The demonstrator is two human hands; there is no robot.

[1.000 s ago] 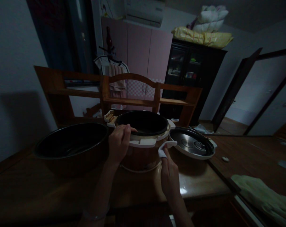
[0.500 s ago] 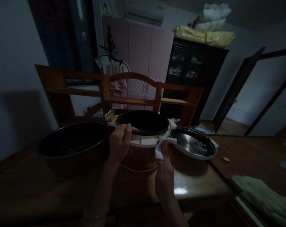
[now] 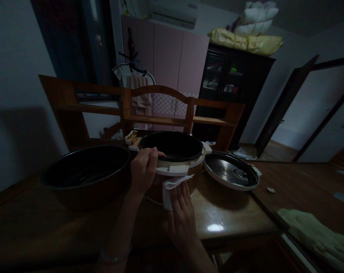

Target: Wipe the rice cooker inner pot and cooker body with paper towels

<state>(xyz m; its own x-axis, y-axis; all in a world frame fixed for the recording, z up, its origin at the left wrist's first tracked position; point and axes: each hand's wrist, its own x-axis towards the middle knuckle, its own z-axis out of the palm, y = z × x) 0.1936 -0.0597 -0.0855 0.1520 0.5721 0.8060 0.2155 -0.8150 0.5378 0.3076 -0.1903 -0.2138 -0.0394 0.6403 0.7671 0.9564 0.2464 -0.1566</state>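
An electric cooker body [image 3: 174, 170] with a white rim and dark inside stands on the table before me. My left hand [image 3: 144, 165] is closed on the left front of its rim, thumb on top and one fingertip reaching over the opening. Below the rim, my right hand [image 3: 183, 212] presses a folded white cloth [image 3: 168, 193] against the cooker's front wall, fingers extended together over it. Left of the cooker sits a wide black inner pot [image 3: 86, 185]. To the right lies the cooker lid [image 3: 231, 170], its metal underside facing up.
A wooden shelf rack [image 3: 160, 120] rises behind the cooker. The glossy wooden table [image 3: 234, 216] meets a brown surface [image 3: 299, 182] at right, bearing a small white object [image 3: 270, 190] and a pale green cloth [image 3: 314, 231]. Wardrobes [image 3: 166, 60] stand farther back.
My right hand has moved left and down with the white cloth, from the rim's right front to the cooker's front wall. My left hand stays on the rim.
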